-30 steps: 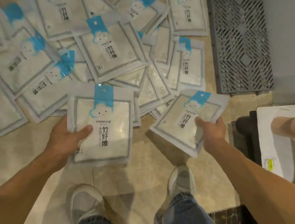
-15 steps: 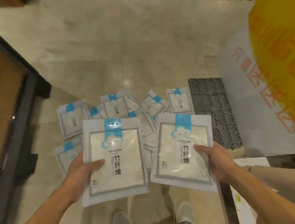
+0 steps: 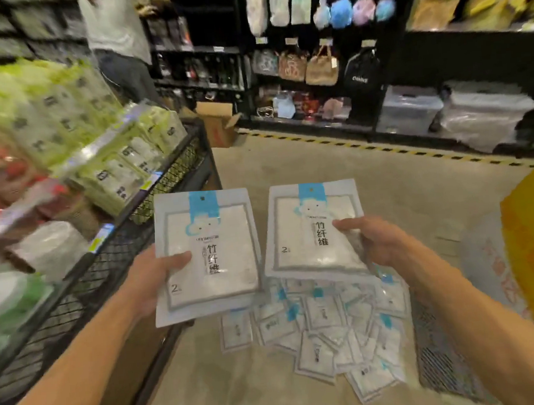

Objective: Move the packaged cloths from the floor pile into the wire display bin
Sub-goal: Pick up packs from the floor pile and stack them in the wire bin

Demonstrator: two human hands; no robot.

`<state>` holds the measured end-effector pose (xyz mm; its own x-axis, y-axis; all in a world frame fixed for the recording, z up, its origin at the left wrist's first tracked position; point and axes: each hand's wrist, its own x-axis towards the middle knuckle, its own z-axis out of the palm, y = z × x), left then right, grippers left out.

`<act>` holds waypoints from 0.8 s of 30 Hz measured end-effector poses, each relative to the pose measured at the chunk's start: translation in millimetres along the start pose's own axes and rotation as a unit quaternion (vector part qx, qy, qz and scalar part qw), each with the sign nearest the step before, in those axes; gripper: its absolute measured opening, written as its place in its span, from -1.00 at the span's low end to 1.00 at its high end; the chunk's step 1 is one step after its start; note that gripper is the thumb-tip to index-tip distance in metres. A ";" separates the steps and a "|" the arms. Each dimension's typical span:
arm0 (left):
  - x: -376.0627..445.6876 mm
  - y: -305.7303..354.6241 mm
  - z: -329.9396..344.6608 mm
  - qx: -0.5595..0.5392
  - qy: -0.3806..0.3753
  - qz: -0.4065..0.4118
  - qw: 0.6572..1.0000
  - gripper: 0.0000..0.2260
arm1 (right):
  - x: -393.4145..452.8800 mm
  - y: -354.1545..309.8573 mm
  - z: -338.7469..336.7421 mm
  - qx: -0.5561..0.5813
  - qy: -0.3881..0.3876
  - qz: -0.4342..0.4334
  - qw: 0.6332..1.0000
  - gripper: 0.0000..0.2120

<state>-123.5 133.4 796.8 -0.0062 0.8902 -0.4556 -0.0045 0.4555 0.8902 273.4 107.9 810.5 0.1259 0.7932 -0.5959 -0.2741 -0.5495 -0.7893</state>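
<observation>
Both forearms are bare to the frame edge, left hand (image 3: 151,277) and right hand (image 3: 379,241) apparently without rings or watch

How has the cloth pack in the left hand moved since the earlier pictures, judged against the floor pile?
Yes: the left-hand cloth pack has risen away from the floor pile, now beside the wire bin.

"竹纤维" and "2" on both packs (image 3: 206,255)

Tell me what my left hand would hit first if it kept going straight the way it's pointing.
Probably nothing soon. The left hand, gripping a cloth packet, points ahead along the aisle floor; the wire display bin lies to its left, though depth is unclear.
</observation>
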 end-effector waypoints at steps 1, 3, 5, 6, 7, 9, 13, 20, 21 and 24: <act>-16.0 11.5 -12.4 -0.017 0.011 0.015 1.000 -0.61 | -7.3 -13.4 15.9 -0.008 -0.024 -0.011 1.000 -0.69; -51.0 32.0 -32.2 -0.043 0.030 0.048 0.998 -0.58 | -21.5 -37.4 44.4 -0.031 -0.073 -0.029 0.996 -0.75; -90.5 44.6 -46.5 -0.058 0.053 0.074 0.994 -0.59 | -35.4 -52.9 70.3 -0.052 -0.122 -0.038 0.990 -0.77; -110.3 46.8 -52.7 -0.069 0.066 0.083 0.992 -0.62 | -41.1 -58.3 82.0 -0.067 -0.148 -0.038 0.986 -0.77; -130.2 45.9 -58.4 -0.083 0.083 0.091 0.989 -0.65 | -46.7 -61.6 92.9 -0.081 -0.175 -0.037 0.981 -0.78; -168.7 36.2 -68.4 -0.109 0.132 0.104 0.980 -0.64 | -59.4 -63.9 113.5 -0.105 -0.225 -0.035 0.968 -0.80; -254.5 -2.3 -73.5 -0.159 0.233 0.103 0.954 -0.66 | -82.8 -50.3 148.3 -0.146 -0.318 -0.034 0.936 -0.75; -408.0 -75.8 -86.1 -0.223 0.353 0.081 0.905 -0.58 | -147.4 13.1 198.5 -0.210 -0.453 -0.014 0.866 -0.55; -427.4 -85.6 -88.5 -0.227 0.367 0.080 0.899 -0.58 | -158.5 23.2 204.9 -0.218 -0.470 -0.008 0.855 -0.51; -483.1 -115.7 -97.3 -0.226 0.404 0.076 0.883 -0.61 | -190.6 52.9 224.4 -0.234 -0.503 0.004 0.832 -0.56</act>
<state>-217.2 -350.0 913.8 -0.7514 0.5621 -0.3456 -0.3403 0.1186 0.9328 21.0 -13.4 915.6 -0.8002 0.4788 -0.3613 0.1595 -0.4108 -0.8977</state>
